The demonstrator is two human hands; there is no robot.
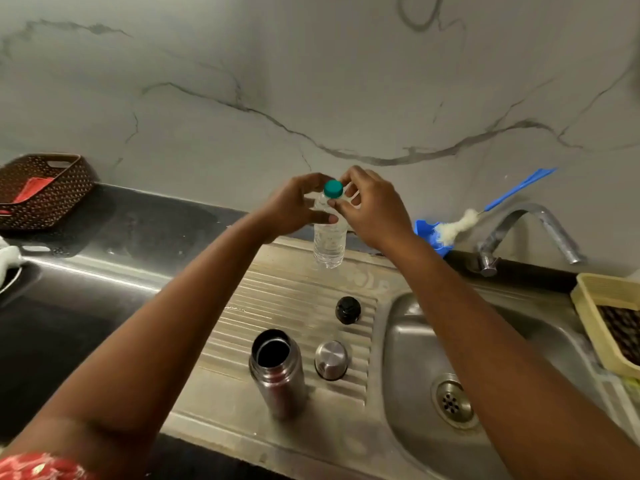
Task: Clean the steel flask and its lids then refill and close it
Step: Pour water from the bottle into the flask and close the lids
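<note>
Far left: brown perforated basket [43, 188] on the dark desk [114, 233], something red inside it. At the left edge a white object [8, 259], only partly in view — can't tell what it is.

Centre, on the ribbed steel drainboard [277, 292]: steel flask [277, 370] standing upright, mouth open, near edge of the board. Just right of it a steel lid [331, 360], apart from the flask. Farther back and slightly right, a black lid [348, 309], also standing on its own. Neither lid touches the flask.

Above the far part of the drainboard, both hands hold a clear plastic water bottle [330, 237] off the surface, roughly upright, water visible inside. Left hand [294, 209] grip: fingers and thumb wrapped round the bottle's upper body. Right hand [372, 211] grip: fingertips pinching at the bottle's neck just under the green cap [333, 188]; the cap sits on the bottle. Both forearms reach in from the near edge, a red patterned sleeve [38, 467] at the near left corner.

Right of the hands: blue holder [427, 233] against the wall with a blue-handled brush [457, 225], white fluffy head, leaning to the right. Then the steel tap [533, 233], spout arching right. Below it the sink basin [415, 358] with its drain [452, 400]. Far right — a cream plastic basket [595, 323] hanging over the basin's edge, dark contents I can't identify.
</note>
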